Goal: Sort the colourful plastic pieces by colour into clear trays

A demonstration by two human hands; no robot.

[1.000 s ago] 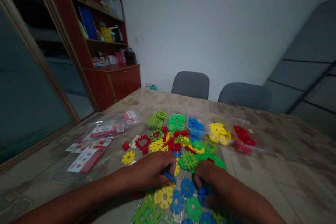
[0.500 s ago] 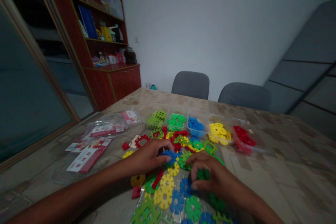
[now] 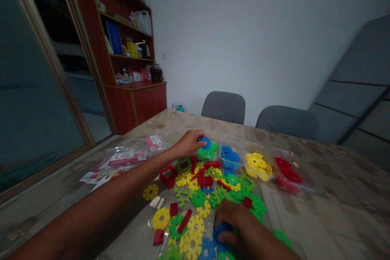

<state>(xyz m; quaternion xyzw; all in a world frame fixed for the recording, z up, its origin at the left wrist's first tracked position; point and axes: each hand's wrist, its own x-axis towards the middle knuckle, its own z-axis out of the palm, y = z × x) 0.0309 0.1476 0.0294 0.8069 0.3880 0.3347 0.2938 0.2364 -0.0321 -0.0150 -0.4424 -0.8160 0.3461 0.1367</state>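
My left hand [image 3: 189, 144] is closed on a blue notched disc [image 3: 206, 143], held over the clear tub of green discs [image 3: 212, 150]. Low in the view, my right hand [image 3: 237, 220] curls around another blue notched piece [image 3: 222, 232] above the pile. Under and beside it lie loose plastic building discs: yellow ones [image 3: 195, 224], a green one [image 3: 176, 226] and blue ones [image 3: 207, 248]. Red connector pieces [image 3: 204, 178] and light-green square frames [image 3: 219, 196] are mixed among them. My left forearm and hand hide the tub at the far left of the row.
Right of the green tub stand clear tubs with blue discs [image 3: 230, 157], yellow discs [image 3: 257, 164] and red pieces [image 3: 288, 170]. Printed cards in clear packaging [image 3: 128, 156] lie on the left of the table [image 3: 319, 199]. Two grey chairs [image 3: 224, 107] stand behind it.
My left hand has moved forward with the blue disc, from the pile to over the green tub. My right hand has come down toward me and now holds a blue piece.
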